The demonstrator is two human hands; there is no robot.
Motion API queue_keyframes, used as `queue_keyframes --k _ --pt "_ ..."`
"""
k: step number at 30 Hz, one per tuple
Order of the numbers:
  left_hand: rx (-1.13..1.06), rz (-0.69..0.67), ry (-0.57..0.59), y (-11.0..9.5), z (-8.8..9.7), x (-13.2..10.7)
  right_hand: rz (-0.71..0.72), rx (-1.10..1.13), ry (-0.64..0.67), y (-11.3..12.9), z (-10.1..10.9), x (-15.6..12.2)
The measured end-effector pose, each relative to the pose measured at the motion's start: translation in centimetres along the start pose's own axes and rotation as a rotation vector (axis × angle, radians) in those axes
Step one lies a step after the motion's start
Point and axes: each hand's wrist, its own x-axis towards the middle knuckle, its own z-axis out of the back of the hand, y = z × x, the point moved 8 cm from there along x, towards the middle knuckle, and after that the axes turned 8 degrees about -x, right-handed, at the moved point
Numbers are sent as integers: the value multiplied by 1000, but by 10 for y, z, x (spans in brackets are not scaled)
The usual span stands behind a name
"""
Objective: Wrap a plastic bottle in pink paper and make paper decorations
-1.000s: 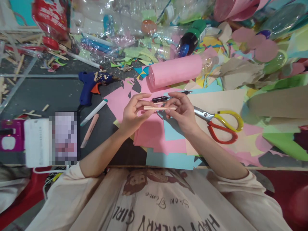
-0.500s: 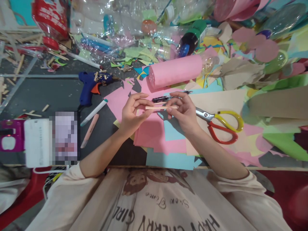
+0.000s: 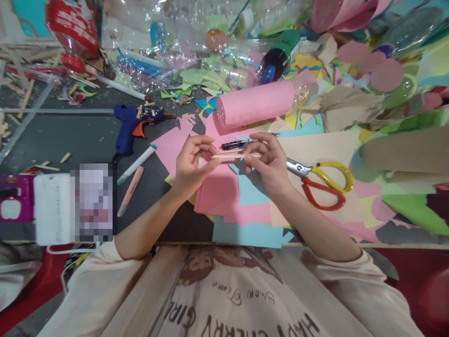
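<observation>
Thin pale wooden sticks (image 3: 231, 156) stretch between my two hands above the coloured paper. My left hand (image 3: 191, 164) pinches their left end between thumb and fingers. At the other end, the thumb and fingertips of my right hand (image 3: 271, 164) close on the sticks. Two sticks show, lying almost side by side; the fingers hide their ends. Just beyond them lies a black pen (image 3: 233, 143). Scissors (image 3: 315, 180) with a yellow and a red handle rest right of my right hand. Pink paper (image 3: 220, 192) and light blue paper (image 3: 254, 187) are underneath.
A blue glue gun (image 3: 128, 128) lies left, with a marker (image 3: 136, 164) and a pink pen (image 3: 131, 191) near it. A pink-wrapped bottle (image 3: 257, 103) lies beyond my hands. Plastic bottles and paper scraps crowd the back. A phone (image 3: 96, 201) sits at the left front edge.
My left hand has shifted very slightly left along the sticks, and the sticks have turned a little in the fingers. My right hand stays almost in place.
</observation>
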Motion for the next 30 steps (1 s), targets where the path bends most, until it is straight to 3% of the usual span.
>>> queue_keyframes --k 10,15,17,30 --pt "82 -69 -57 -1 8 -1 2 3 -23 -2 2 0" --pt "184 -88 188 -9 -10 -1 -2 22 8 1 -2 -3" --pt "217 -119 233 -13 -14 -2 0 16 29 2 -4 -4" --pt "182 -214 187 -19 -10 -3 -5 39 97 2 -10 -5"
